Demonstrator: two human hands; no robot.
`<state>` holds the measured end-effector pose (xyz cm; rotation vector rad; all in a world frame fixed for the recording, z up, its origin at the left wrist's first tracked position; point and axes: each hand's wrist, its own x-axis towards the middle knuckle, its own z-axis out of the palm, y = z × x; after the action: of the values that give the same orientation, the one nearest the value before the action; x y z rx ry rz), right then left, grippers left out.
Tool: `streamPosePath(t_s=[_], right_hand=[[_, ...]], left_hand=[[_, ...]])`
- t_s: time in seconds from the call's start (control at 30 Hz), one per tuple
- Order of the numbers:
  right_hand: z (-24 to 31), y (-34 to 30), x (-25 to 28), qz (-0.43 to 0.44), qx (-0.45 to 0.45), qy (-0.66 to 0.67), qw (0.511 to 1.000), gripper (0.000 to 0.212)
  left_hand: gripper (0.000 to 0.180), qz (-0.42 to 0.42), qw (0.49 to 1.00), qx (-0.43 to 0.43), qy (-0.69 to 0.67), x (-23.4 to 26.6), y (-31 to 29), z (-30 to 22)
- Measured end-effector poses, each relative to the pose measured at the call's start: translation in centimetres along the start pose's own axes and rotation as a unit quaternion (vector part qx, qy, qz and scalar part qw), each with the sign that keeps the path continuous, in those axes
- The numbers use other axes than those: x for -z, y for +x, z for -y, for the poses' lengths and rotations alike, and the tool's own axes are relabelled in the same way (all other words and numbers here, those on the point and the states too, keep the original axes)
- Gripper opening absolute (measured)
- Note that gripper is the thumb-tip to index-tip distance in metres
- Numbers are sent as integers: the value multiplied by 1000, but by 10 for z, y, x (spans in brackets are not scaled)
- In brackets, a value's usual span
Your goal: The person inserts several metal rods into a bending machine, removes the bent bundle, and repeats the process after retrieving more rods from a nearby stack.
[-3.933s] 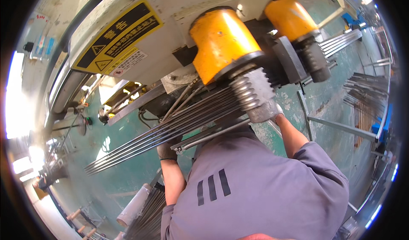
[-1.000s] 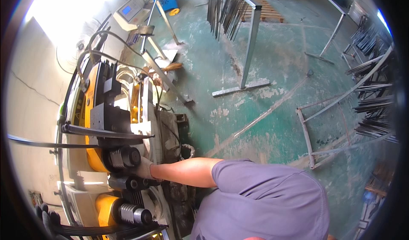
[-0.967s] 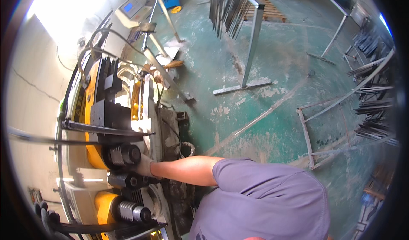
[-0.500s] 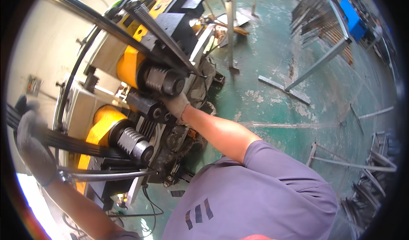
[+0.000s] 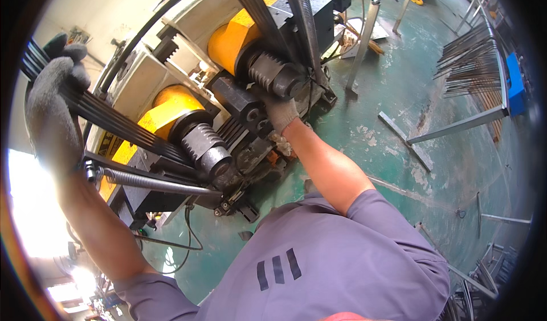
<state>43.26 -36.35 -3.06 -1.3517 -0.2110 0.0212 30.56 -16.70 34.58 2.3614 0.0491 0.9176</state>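
1. Head view: rods (image 5: 114, 121), a dark bundle, run lengthwise from upper left down to the lower roller (image 5: 200, 144).
2. Left hand (image 5: 51, 110), gloved, has its fingers wrapped around the bundle's far end.
3. Right hand (image 5: 280, 111), gloved, rests by the upper roller (image 5: 273, 73); its grip is unclear.
4. Bending machine (image 5: 171, 64) stands on green floor (image 5: 399, 150).

Strong daylight floods in from the lower left, blowing that corner out to white and washing the left forearm (image 5: 99, 230) in glare. The green floor (image 5: 399, 144) is evenly bright with soft shadows. The fisheye bends straight bars toward the rim and leaves black corners. Edges blur slightly; the centre stays fairly sharp.
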Motion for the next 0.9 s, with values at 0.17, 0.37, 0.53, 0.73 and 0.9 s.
streamPosePath(t_s=[0.17,0.37,0.53,0.73,0.9], right_hand=[[4,-1,-2,1,-14,31,999,44],[-20,-3,9,49,-36,56,997,42],[-45,3,7,-7,102,5,995,22],[-30,-4,2,-7,-99,169,981,40],[-40,0,6,4,-53,125,991,44]], left_hand=[[39,-29,999,25,5,7,-6,4],[36,-13,993,94,-69,20,-29,22],[41,47,985,80,-146,28,-26,38],[36,90,984,99,-118,35,-33,30],[29,96,979,148,-105,29,-37,10]])
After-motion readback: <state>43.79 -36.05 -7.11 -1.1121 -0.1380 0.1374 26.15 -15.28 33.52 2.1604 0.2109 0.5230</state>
